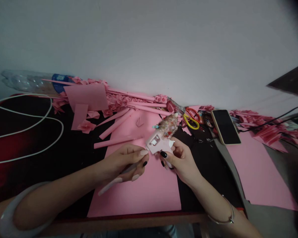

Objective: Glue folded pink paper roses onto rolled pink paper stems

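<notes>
My right hand (180,160) grips a pink hot glue gun (161,137) by its handle, with the nozzle pointing up and left. My left hand (125,162) pinches a thin rolled pink paper stick (111,185) that slants down to the left. Its fingertips almost touch the back of the glue gun. Both hands hover over a large pink paper sheet (144,191) on the dark table.
Rolled pink sticks (116,124) and folded pink paper roses (85,126) lie at the back by the wall. Red and yellow scissors (192,118), a phone (225,126), a clear plastic bottle (32,82), a white cable (27,129) and another pink sheet (260,175) surround them.
</notes>
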### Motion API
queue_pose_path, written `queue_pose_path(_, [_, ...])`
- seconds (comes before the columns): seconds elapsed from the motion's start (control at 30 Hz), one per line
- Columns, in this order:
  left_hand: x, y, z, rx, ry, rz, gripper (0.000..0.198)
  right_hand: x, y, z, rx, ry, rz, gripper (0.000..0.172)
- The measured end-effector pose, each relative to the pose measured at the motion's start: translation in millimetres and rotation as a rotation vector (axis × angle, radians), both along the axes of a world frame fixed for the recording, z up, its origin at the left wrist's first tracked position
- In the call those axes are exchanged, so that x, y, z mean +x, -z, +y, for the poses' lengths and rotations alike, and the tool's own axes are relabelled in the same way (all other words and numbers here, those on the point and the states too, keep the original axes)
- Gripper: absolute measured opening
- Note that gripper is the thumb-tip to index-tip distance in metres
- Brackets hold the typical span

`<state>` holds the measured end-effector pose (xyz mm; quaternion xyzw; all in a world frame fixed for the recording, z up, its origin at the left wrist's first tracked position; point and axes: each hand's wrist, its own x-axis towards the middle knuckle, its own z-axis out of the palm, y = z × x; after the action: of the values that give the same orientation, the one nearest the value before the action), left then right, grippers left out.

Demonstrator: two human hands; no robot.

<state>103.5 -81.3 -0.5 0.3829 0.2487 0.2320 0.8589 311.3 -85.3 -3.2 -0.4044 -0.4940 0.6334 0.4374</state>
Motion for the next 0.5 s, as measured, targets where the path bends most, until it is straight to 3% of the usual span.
queue_pose_path(0.13, [2.1,0.5,1.0,0.08,-0.063,0.12,0.031,-0.5,-0.8,-0.5,-0.003,0.026,-0.038,0.02])
queue_pose_path(0.3, [3.0,-1.9,-3.0,0.582,-0.258,0.612,0.031,-1.8,-2.9,0.3,0.01,0.076,-0.149,0.025])
queue_pose_path(0.4, [1.6,-0.3,-4.7,0.873,-0.345,0.774,0.028,-2.8,-4.4,0.6,0.021,0.068,-0.183,0.025])
queue_pose_path(0.5, [-0.3,0.2,-2.4,0.879,-0.348,0.769,0.028,-3.0,-5.1,0.2,0.022,0.078,-0.191,0.026])
